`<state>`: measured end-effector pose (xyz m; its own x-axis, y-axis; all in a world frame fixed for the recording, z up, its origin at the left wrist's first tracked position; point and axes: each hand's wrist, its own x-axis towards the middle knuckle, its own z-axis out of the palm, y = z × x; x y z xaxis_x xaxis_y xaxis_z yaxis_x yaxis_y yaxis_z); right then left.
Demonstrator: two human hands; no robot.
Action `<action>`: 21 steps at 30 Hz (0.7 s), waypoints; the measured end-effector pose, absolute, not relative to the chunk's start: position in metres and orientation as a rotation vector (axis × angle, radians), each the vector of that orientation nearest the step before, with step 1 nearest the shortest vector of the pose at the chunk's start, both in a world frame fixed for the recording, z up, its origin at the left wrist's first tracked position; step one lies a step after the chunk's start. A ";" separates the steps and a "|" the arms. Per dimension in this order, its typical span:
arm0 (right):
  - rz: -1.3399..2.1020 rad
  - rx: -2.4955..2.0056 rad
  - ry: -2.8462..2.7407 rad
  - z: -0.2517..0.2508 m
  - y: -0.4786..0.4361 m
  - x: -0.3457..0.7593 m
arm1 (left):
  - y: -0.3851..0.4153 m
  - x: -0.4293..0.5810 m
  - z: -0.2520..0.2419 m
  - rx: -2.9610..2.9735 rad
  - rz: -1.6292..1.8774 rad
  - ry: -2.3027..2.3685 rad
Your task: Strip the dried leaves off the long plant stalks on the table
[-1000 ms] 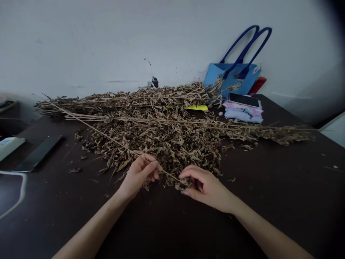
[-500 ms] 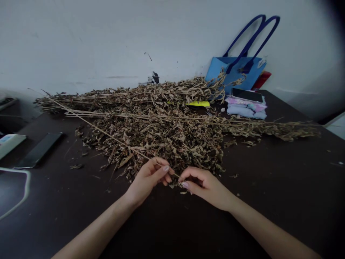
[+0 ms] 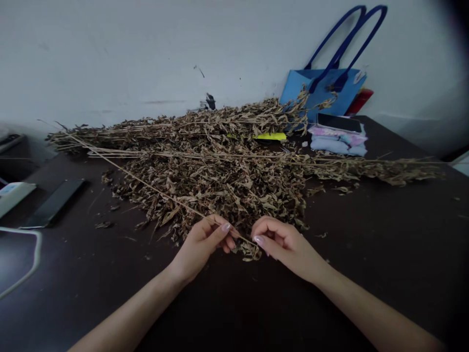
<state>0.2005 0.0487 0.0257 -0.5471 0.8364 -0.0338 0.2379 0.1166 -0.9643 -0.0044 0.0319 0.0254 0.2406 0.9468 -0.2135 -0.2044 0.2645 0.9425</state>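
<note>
My left hand [image 3: 205, 242] pinches a long, thin dried plant stem [image 3: 146, 185] between thumb and fingers. That stem slants from the upper left, across the leaf heap, down through the hand. At its near end my right hand [image 3: 284, 244] is closed, thumb against fingers, at the stem's tip; the exact grip is partly hidden. A small curled dried leaf clump [image 3: 249, 251] sits between and below the two hands. Just beyond them spreads a heap of crumpled dried leaves [image 3: 220, 186].
Behind the heap lies a bundle of dried stalks [image 3: 176, 128]; another leafy stalk [image 3: 384, 170] reaches right. A blue bag [image 3: 330, 98] stands by the wall. A phone [image 3: 339, 123] rests on folded cloth [image 3: 339, 144]. Left are a dark flat device [image 3: 54, 203] and a white cable [image 3: 36, 254].
My right hand has shifted slightly right and up, away from the left hand, and more of the stem's end and the leaf clump shows between them. My left hand keeps its pinch.
</note>
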 end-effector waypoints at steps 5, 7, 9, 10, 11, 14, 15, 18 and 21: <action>1.330 -1.091 -2.014 0.027 0.046 0.198 | 0.031 -0.003 0.023 0.982 0.968 0.994; 1.303 -1.110 -2.022 0.026 0.046 0.197 | 0.030 -0.001 0.021 0.957 0.991 0.976; 1.293 -1.110 -2.015 0.026 0.045 0.196 | 0.028 0.001 0.020 0.947 0.992 0.958; 1.291 -1.104 -2.011 0.025 0.045 0.196 | 0.027 0.003 0.019 0.951 0.976 0.955; 1.291 -1.096 -2.007 0.025 0.045 0.196 | 0.025 0.004 0.019 0.960 0.954 0.954; 1.316 -1.064 -1.997 0.024 0.044 0.195 | 0.022 0.009 0.019 0.983 0.892 0.952; 1.331 -1.057 -1.992 0.023 0.044 0.195 | 0.021 0.010 0.019 0.989 0.886 0.945; 1.390 -1.040 -1.982 0.022 0.043 0.195 | 0.020 0.011 0.018 1.027 0.882 0.923; 1.442 -1.048 -1.972 0.020 0.044 0.195 | 0.021 0.010 0.016 1.074 0.866 0.929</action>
<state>0.1950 0.0438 0.0201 -0.5926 0.8033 -0.0587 0.2994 0.1520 -0.9419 0.0103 0.0207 0.0163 0.3626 0.9127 -0.1887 -0.1242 0.2480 0.9608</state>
